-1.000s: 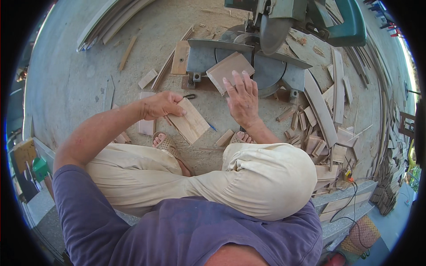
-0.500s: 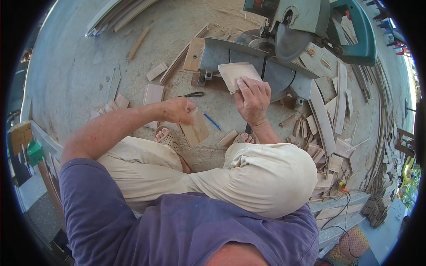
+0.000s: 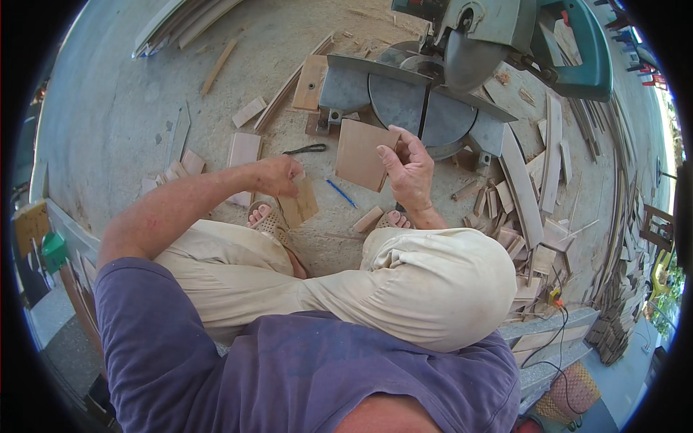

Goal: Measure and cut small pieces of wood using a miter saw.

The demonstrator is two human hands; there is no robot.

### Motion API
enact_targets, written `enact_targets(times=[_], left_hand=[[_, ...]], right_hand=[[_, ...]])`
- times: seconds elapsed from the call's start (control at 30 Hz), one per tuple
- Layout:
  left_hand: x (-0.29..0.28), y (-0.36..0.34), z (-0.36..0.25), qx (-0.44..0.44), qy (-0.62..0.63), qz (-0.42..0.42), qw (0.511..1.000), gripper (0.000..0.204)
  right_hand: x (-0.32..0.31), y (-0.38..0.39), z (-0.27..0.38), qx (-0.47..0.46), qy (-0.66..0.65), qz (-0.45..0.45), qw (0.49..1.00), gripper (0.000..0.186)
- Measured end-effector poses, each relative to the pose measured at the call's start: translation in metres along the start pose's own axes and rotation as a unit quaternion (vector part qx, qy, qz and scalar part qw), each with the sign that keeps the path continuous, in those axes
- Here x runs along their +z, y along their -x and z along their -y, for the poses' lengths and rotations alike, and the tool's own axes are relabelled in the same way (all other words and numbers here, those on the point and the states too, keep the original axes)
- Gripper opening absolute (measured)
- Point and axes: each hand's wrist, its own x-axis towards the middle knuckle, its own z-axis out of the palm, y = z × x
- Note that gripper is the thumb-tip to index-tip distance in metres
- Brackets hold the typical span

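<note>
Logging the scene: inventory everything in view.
Saw: 1, teal and grey, top right
Darker board: 1, brown, in right grip
Lighter board: 1, yellowish, in left grip
Pen or pencil: 1, blue, centre
Loop: 1, black, upper centre
Wood scraps: many, brown, mostly right
Long planks: several, brown, top left
Cables: some, black, lower right
Basket: 1, tan, lower right
Sandals: 2, tan, centre
Trousers: 1, cream, centre
Shirt: 1, purple, bottom
Grips: 2, bare, centre

"What's on the floor (image 3: 108, 123)?"
"A blue pencil (image 3: 341, 193), and near it a dark loop (image 3: 308, 149)."
"And lower right?"
"A woven basket (image 3: 583, 384), with a black cable (image 3: 565, 323) running across it."
"Upper left?"
"Long wood strips (image 3: 189, 20)."
</note>
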Motion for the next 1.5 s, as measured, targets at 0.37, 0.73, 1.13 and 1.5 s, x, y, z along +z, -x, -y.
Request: enact_targets(times=[0.37,0.73,1.13,1.5], left_hand=[[0.001,-0.021,0.019,-0.036,0.108,-0.047,0.992,0.028],[0.004,-0.026,0.037,-0.096,0.028,-0.111,0.989,0.028],[0.014,0.008,-0.083,0.138,-0.126,-0.156,0.97,0.038],[0.053,0.006,-0.091,0.227,-0.253,-0.271,0.901,0.031]], right_hand=[[-0.013,-0.001,-0.011,0.145,-0.204,-0.011,0.968,0.032],[-0.008,0.006,-0.015,0.153,-0.208,0.049,0.965,0.027],[0.006,0.014,-0.025,0.202,-0.338,0.106,0.913,0.061],[0.015,0.028,-0.024,0.322,-0.306,0.16,0.882,0.056]])
